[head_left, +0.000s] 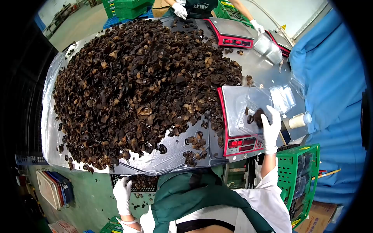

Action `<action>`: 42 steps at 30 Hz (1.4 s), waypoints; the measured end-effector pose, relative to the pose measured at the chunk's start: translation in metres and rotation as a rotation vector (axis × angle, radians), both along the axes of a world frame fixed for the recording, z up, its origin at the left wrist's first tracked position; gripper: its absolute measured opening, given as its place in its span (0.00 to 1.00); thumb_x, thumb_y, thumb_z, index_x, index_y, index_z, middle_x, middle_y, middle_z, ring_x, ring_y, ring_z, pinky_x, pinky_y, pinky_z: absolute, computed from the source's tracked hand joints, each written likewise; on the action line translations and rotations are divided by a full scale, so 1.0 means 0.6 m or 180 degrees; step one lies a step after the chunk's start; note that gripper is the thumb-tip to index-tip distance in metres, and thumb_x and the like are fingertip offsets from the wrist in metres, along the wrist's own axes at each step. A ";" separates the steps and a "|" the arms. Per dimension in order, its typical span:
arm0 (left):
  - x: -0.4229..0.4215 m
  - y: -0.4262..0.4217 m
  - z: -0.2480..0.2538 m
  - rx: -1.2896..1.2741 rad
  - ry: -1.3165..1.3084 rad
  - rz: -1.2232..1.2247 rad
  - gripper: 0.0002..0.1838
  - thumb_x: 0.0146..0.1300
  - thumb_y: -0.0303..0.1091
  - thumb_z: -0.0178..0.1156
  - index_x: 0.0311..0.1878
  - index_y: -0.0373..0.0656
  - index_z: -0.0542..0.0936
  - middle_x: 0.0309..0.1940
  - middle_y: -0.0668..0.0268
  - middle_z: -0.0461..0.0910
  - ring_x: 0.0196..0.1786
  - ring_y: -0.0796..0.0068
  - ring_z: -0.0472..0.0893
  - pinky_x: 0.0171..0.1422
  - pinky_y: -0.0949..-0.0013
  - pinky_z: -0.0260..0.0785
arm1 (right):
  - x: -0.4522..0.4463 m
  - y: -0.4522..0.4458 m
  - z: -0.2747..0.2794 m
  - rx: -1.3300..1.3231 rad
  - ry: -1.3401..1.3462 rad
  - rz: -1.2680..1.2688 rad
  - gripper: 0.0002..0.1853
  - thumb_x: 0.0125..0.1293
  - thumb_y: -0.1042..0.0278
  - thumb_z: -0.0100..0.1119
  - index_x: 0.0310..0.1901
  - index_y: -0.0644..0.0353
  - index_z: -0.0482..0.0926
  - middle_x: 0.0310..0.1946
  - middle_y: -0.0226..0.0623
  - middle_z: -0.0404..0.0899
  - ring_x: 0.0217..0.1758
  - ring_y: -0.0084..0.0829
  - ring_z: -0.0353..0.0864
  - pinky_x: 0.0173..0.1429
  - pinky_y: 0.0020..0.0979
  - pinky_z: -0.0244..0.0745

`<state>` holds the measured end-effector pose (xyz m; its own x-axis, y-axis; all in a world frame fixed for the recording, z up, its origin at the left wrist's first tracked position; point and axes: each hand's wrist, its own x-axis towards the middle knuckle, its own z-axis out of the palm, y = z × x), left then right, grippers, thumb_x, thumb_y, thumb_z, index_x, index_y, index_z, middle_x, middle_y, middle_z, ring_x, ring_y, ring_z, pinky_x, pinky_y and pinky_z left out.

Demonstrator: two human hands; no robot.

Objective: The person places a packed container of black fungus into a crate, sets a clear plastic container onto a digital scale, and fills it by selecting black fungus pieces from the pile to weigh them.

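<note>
A large heap of dark brown wood ear mushrooms [143,89] covers much of the table. Near its right side, a red scale [239,93] carries a clear plastic box [241,120] with a few wood ears [257,117] inside. My right hand [272,130], in a white glove, is over the box's right side, thumb and fingers apart; whether it touches the box is unclear. Below the table's front edge hangs my left hand [122,196], also gloved, with loosely bent fingers and nothing visible in them. It is beside a black crate [144,190] containing more wood ears.
Across the table, a co-worker's gloved hands [180,11] are near another red scale [234,29] and stacked clear boxes [268,47]. A white bottle [299,120] stands at the right edge. Green crates [285,171] with clear boxes stand at lower right, beside a blue curtain [334,97].
</note>
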<state>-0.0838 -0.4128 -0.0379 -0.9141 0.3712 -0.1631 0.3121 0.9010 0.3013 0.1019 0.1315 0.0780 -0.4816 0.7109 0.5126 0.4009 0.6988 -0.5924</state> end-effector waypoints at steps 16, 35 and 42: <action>0.031 0.357 -0.059 0.1761 -0.0414 -0.2588 0.12 0.54 0.34 0.65 0.41 0.44 0.77 0.49 0.61 0.77 0.49 0.59 0.76 0.55 0.61 0.71 | -0.095 -0.221 -0.210 -0.0113 -0.1871 0.1982 0.31 0.48 0.58 0.70 0.55 0.54 0.72 0.44 0.38 0.71 0.48 0.41 0.73 0.48 0.37 0.75; 0.009 0.251 -0.042 0.2307 0.0011 -0.0817 0.07 0.52 0.27 0.68 0.32 0.39 0.78 0.46 0.54 0.81 0.49 0.58 0.80 0.56 0.61 0.71 | -0.053 -0.260 -0.164 -0.0269 -0.1915 0.2310 0.38 0.44 0.50 0.72 0.59 0.55 0.73 0.50 0.38 0.72 0.52 0.41 0.73 0.51 0.38 0.74; 0.003 0.226 -0.061 0.2072 0.0290 -0.0334 0.26 0.48 0.35 0.72 0.50 0.39 0.76 0.51 0.54 0.77 0.56 0.54 0.74 0.63 0.58 0.65 | -0.057 -0.256 -0.220 -0.0575 -0.0746 0.2129 0.10 0.53 0.78 0.59 0.38 0.58 0.74 0.41 0.41 0.73 0.45 0.41 0.76 0.48 0.37 0.74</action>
